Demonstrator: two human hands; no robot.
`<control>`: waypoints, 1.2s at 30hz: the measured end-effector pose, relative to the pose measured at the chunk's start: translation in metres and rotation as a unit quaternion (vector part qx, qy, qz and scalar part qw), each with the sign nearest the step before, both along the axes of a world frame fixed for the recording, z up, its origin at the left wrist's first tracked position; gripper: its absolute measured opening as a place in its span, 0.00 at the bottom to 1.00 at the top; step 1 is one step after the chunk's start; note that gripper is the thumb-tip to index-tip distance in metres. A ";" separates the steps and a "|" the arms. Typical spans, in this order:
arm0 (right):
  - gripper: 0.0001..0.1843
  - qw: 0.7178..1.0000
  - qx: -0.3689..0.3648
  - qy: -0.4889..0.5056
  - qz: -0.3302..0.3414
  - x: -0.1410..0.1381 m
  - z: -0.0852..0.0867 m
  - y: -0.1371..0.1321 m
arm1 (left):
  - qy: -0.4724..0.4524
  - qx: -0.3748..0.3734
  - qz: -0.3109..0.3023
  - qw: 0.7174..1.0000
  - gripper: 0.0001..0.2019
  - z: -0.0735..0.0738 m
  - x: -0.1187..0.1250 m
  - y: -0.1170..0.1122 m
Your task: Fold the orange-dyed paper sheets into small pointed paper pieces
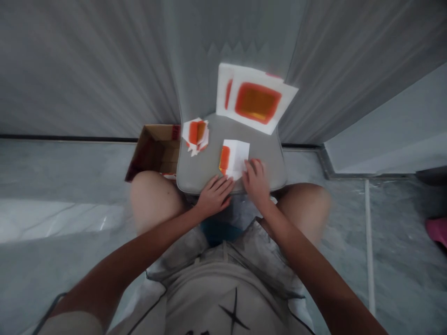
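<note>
A folded white paper piece with an orange-red panel (240, 151) lies on the grey chair seat (206, 172) in front of me. My left hand (214, 194) rests at its near edge, fingers stretched out flat with the tips touching the paper. On its right edge is my right hand (256, 181), fingers bent and partly hidden; whether it pinches the paper is unclear. To the left sits a small pile of folded white and orange paper pieces (197, 134). Larger white sheets with orange-red rectangles (258, 100) lean against the chair's back, a little blurred.
An open cardboard box (153, 151) stands on the floor left of the chair. My knees flank the seat on both sides. Grey curtains (87, 70) hang behind, and a pink item (436, 231) lies at the far right on the marbled floor.
</note>
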State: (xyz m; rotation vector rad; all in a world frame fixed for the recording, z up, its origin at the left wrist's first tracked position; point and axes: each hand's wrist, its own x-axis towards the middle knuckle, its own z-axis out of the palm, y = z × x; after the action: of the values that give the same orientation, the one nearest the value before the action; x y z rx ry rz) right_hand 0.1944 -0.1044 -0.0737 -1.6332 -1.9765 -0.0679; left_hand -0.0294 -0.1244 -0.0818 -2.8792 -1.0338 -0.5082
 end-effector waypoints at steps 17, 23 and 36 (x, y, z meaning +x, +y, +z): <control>0.29 0.998 -0.031 -0.059 0.010 0.004 -0.014 -0.031 | -0.033 -0.013 0.009 0.999 0.32 0.000 0.006 -0.010; 0.29 0.998 -0.038 -0.054 0.008 0.003 -0.016 -0.029 | -0.042 -0.010 0.026 0.999 0.32 -0.003 0.005 -0.010; 0.31 0.998 -0.041 -0.042 0.026 -0.001 -0.015 -0.027 | -0.036 -0.003 0.060 0.998 0.35 -0.003 0.006 -0.011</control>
State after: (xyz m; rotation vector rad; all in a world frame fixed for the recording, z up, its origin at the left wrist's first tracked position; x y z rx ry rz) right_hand 0.1936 -0.1309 -0.0886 -1.6551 -2.1085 -0.0356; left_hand -0.0238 -0.1357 -0.0846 -2.8014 -1.2121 -0.6060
